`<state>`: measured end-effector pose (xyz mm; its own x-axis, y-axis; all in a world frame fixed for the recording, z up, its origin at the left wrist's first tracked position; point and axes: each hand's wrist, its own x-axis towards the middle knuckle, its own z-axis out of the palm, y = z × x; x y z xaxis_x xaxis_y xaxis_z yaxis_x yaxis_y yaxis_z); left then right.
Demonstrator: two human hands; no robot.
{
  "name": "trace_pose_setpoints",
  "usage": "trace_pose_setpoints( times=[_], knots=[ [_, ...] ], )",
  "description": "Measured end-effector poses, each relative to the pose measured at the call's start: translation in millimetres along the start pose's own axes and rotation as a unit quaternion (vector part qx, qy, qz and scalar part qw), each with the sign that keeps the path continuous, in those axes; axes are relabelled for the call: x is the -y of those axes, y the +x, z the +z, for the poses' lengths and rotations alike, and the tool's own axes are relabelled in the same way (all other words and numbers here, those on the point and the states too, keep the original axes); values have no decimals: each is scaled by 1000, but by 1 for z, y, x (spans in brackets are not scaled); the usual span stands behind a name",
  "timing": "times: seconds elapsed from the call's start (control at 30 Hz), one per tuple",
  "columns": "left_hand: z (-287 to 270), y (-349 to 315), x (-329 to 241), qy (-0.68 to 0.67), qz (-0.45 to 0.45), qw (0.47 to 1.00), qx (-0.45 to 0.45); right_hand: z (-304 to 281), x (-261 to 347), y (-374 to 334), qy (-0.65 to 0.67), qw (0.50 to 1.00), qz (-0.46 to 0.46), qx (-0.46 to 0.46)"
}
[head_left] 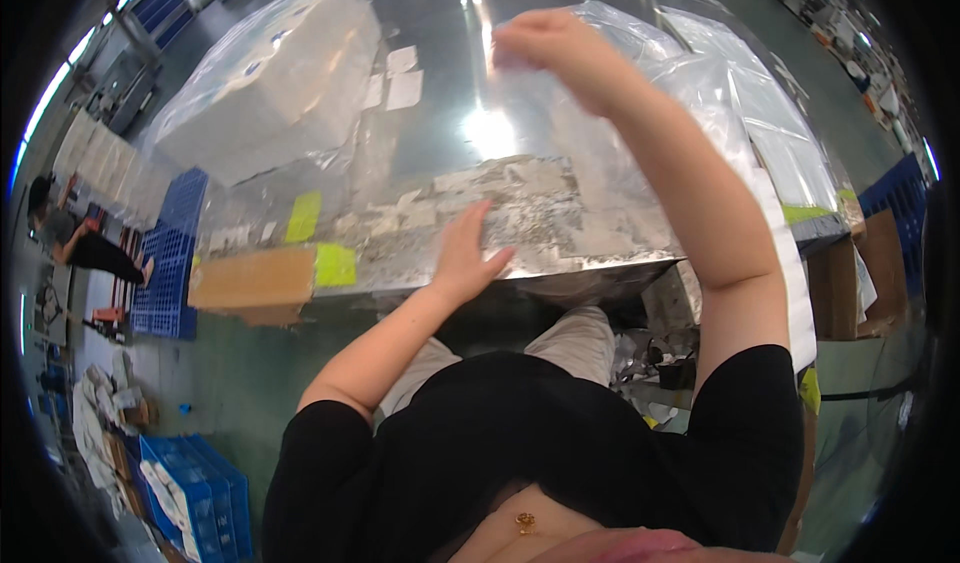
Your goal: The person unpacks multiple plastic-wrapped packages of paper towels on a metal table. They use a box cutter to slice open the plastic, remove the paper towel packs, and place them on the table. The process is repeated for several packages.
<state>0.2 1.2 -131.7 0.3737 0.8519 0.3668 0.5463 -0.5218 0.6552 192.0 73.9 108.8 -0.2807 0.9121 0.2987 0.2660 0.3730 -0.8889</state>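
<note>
My left hand [468,255] rests at the near edge of the metal-topped table [430,133], fingers stretched out and thumb apart. Nothing is in it. Beneath its fingertips the surface is covered with worn, peeling tape residue [520,198]. My right hand [560,48] is raised over the far right part of the table, its fingers curled together and pointing left. Its fingertips are blurred, and whatever they may hold cannot be made out. Beside and below that arm lies clear plastic film [690,88].
A large white block wrapped in clear plastic [270,93] stands on the table's left. White paper pieces [404,89] lie beside it. Plastic-wrapped white stock [770,113] is at the right. Cardboard [250,279] covers the near-left edge. A blue crate [200,498] and another person [75,233] are at the left.
</note>
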Motion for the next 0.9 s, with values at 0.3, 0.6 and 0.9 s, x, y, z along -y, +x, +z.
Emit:
trace_pose_setpoints(
  times=[0.3, 0.6, 0.9],
  knots=[
    [-32, -36, -26, -565, -291, 768, 83, 152, 8, -47, 218, 941, -59, 250],
    [-56, -42, -9, -634, -227, 728, -128, 187, -60, -137, -253, 967, 3, 20],
    [-187, -59, 106, -235, -269, 908, -221, -77, -154, -105, -291, 869, 184, -356]
  ],
)
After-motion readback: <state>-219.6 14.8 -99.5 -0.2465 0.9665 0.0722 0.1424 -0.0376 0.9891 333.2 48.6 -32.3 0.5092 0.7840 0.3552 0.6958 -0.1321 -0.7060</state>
